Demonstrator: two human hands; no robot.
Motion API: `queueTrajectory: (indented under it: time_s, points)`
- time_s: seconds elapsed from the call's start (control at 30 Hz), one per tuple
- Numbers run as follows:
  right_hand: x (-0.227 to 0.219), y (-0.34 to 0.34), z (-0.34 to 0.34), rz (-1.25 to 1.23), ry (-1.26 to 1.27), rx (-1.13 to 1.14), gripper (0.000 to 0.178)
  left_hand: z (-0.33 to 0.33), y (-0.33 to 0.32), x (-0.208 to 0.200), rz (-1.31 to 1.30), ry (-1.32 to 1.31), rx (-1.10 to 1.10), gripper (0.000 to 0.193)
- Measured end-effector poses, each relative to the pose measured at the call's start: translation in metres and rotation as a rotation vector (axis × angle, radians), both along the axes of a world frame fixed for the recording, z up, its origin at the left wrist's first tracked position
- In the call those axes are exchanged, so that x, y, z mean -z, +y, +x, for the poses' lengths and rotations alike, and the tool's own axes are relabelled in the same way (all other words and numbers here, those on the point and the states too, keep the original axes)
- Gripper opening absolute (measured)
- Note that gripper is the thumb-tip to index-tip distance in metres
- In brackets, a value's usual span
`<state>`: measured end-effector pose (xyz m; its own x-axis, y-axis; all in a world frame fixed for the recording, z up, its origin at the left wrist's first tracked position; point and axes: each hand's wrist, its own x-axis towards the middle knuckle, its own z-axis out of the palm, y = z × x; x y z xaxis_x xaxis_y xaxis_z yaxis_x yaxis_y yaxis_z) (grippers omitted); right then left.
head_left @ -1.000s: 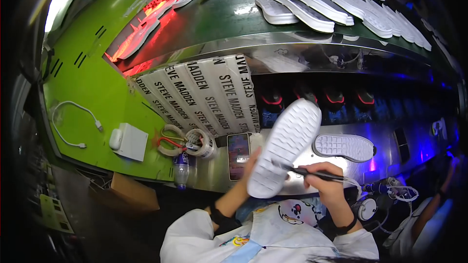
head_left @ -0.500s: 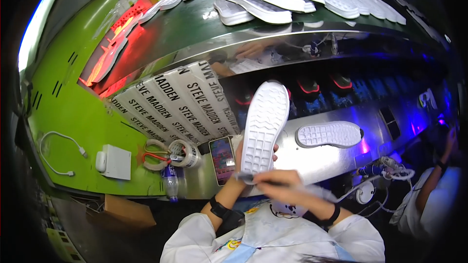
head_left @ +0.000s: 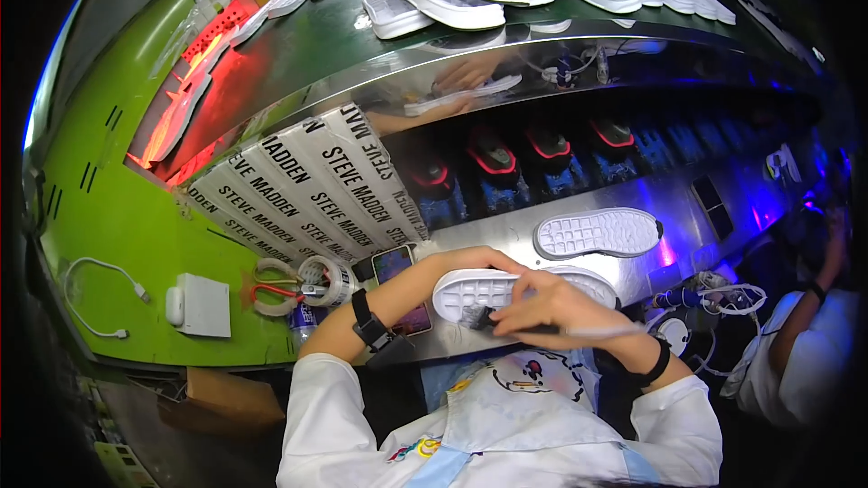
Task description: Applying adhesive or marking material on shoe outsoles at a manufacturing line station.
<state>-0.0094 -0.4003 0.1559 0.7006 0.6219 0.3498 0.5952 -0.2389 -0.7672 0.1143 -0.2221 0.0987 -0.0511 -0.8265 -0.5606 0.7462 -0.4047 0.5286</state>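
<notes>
A dark-bristled brush (head_left: 476, 315) is pinched in the right hand (head_left: 556, 309), fingers over a long, white, gridded sole (head_left: 463, 289). The left hand (head_left: 479, 259) is set at its far edge, finger closure unclear.

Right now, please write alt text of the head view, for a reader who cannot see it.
A person's right hand holds a dark brush-like tool over a white shoe sole, with the left hand at its far edge. Another sole lies beyond on a metal worktop.

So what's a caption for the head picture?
Left hand on a white shoe sole, right hand holding a dark brush.
</notes>
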Motion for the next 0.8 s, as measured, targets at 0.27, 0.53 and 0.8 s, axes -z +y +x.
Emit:
queueTrajectory:
  time_s: [0.27,0.53,0.8]
  points:
    - [0.001,-0.024,-0.004,0.39,0.288,0.456,0.018,-0.046,-0.016,0.013,-0.683,0.271,-0.796,0.071]
    - [0.018,0.037,-0.003,0.149,-0.208,0.506,0.018,-0.082,-0.035,0.046,-0.408,-0.38,-1.134,0.07]
    - [0.007,0.041,-0.02,0.336,0.278,0.11,0.024,-0.037,-0.006,0.023,-0.859,0.488,-0.64,0.067]
